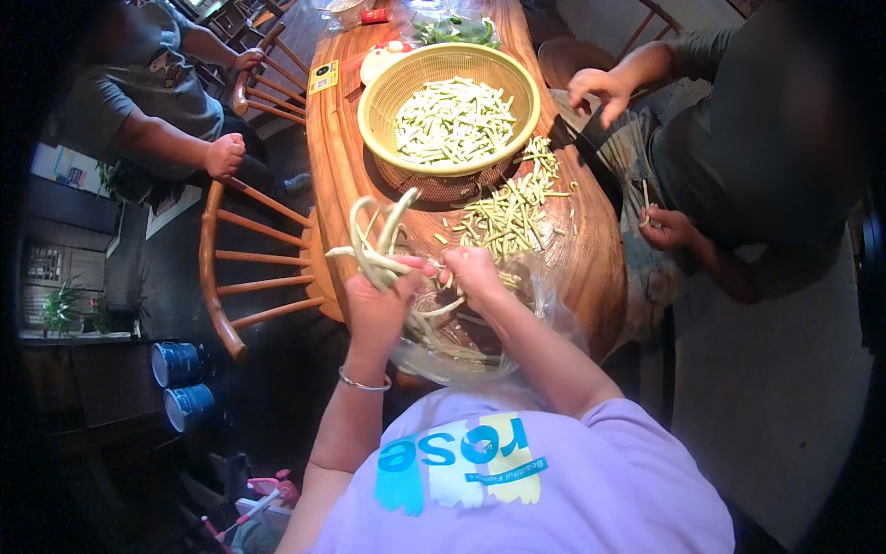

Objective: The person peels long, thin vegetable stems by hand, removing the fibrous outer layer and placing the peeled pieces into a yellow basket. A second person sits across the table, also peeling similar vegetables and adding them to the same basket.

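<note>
My left hand (377, 309) is closed around a bunch of long pale-green beans (374, 254), which loop up above the fingers. Right beside it, my right hand (472, 275) pinches with thumb and fingers at a bean end; the fingertips nearly meet the left ones. Below both hands lies a clear plastic bag (466, 374) with more long beans (434, 337) inside, at the table's near end. Just beyond my right hand, short bean pieces (512, 217) are heaped on the wooden table (591, 268). A yellow colander (367, 129) farther off holds many cut pieces (452, 120).
A person at the right holds a bean piece (645, 196) in one hand. Another person stands at the left by the wooden chairs (214, 268). Green leafy vegetables (457, 30) in plastic and a red can (376, 16) lie at the far end. Blue buckets (177, 365) stand lower left.
</note>
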`<state>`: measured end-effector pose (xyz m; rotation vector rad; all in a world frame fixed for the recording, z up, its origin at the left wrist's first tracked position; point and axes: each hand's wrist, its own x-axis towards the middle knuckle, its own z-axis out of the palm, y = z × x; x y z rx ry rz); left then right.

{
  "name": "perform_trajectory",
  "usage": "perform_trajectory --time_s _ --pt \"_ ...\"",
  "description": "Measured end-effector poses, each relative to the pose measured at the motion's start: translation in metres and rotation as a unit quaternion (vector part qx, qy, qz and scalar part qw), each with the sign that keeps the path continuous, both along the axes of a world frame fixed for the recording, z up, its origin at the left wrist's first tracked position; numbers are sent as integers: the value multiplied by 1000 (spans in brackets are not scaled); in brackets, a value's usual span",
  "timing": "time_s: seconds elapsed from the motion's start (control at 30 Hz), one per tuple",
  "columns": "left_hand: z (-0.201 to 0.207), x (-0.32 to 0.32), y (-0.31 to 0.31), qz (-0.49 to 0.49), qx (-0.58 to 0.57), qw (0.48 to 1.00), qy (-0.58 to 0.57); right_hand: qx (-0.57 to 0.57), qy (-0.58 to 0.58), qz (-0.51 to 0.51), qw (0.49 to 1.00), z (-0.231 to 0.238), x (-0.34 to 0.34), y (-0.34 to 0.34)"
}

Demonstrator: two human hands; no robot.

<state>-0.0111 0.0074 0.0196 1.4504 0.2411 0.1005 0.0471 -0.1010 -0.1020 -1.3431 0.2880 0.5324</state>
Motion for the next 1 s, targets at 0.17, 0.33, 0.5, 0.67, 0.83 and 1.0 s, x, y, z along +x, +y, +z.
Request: perform_trajectory --time_s 0.17,0.33,0.5,0.67,0.83,1.0 --pt "-8 2 22 -29 -130 988 71 339 124 -56 931 52 2 -28" --pt "-21 -2 3 -35 -98 990 91 353 89 -40 931 76 3 -25" --pt "-21 5 -10 -18 -97 986 131 291 56 -76 952 88 -5 -13" --pt "-22 5 -9 -31 168 983 70 -15 -203 36 978 79 -3 -16" --pt "-30 3 7 -120 129 983 55 -81 -220 119 965 86 0 -24" --pt "-31 6 3 -65 164 984 4 -68 -272 112 953 94 2 -26"
